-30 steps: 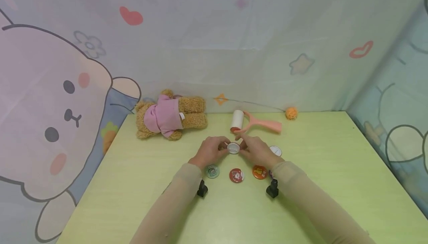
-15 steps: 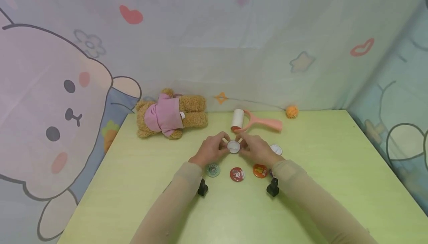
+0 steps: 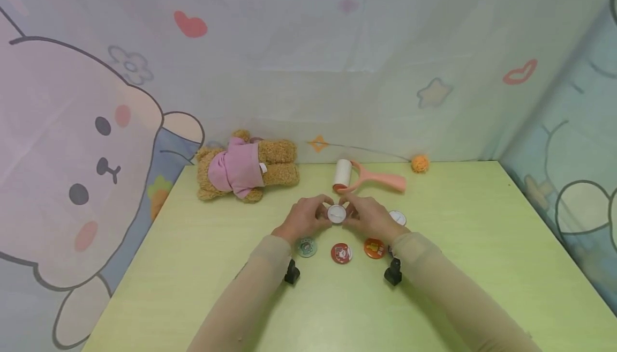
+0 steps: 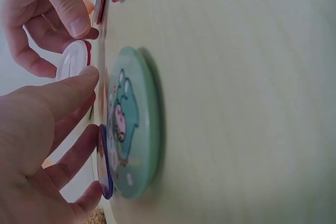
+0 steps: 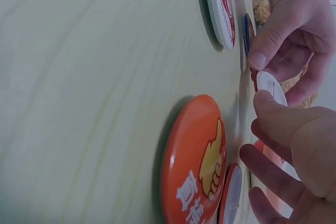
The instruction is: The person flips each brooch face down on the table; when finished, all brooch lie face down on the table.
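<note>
Both hands hold one round pin badge [image 3: 336, 214] between them, its white back and pin turned up and a red rim showing in the wrist views. My left hand [image 3: 303, 218] pinches its left edge with thumb and fingers. On the opposite edge, my right hand [image 3: 370, 218] does the same. Nearer to me lie a green badge [image 3: 306, 247], a red badge [image 3: 341, 253] and an orange badge [image 3: 374, 248], all face up. A blue-edged badge [image 4: 105, 162] sits by the left fingers. Beside the right hand, another badge [image 3: 397, 217] shows its white back.
A pink-handled lint roller [image 3: 381, 179] lies just beyond the hands. At the back left is a teddy bear [image 3: 246, 166] in a pink top, lying down. An orange ball [image 3: 420, 163] rests at the table's back edge, near the printed cloth [image 3: 308, 73].
The held badge has tilted slightly, so its white back and pin face the head camera more squarely. Both hands stay in nearly the same place.
</note>
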Motion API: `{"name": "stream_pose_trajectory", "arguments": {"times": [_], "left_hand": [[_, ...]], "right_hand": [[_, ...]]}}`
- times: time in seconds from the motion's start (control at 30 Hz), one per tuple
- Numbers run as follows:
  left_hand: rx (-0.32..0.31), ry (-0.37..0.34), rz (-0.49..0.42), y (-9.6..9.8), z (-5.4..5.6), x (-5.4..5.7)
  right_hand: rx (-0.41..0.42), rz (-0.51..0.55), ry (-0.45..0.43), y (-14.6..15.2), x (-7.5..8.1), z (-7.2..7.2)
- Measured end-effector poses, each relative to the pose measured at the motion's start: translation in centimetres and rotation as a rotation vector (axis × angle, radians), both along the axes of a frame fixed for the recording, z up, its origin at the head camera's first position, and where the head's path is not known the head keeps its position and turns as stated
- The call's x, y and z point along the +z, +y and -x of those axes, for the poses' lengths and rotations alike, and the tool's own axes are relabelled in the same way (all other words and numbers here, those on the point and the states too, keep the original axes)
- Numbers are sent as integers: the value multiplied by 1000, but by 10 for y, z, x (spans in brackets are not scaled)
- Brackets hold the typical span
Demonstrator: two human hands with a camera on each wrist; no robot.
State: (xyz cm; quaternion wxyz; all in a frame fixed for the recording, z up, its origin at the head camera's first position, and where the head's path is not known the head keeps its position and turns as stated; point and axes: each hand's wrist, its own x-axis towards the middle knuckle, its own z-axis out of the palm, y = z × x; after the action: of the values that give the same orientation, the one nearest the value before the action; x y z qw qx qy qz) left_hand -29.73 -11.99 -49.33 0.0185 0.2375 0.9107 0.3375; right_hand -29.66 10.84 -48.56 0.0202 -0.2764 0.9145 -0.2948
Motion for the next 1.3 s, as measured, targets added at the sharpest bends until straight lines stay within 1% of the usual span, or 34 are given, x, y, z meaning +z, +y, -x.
{"name": "stream_pose_trajectory", "arguments": {"times": [0.27,0.43,0.6,0.8,0.97,1.3], "left_hand": [[-21,5,18,1,0,1],[-12,-8,50,2,0,2],[-3,4,99,4,2,2],[-2,-12,147,7,4,3],[-3,-24,174,7,5,2],[-1,-50,180,9,2,8]], "right_hand": [[29,16,29,2,-1,1],[32,9,30,2,-4,2],[31,9,45,1,-5,4],[32,-18,58,0,-4,4],[49,-47,83,0,-5,5],[50,-95,96,-1,-9,7]]}}
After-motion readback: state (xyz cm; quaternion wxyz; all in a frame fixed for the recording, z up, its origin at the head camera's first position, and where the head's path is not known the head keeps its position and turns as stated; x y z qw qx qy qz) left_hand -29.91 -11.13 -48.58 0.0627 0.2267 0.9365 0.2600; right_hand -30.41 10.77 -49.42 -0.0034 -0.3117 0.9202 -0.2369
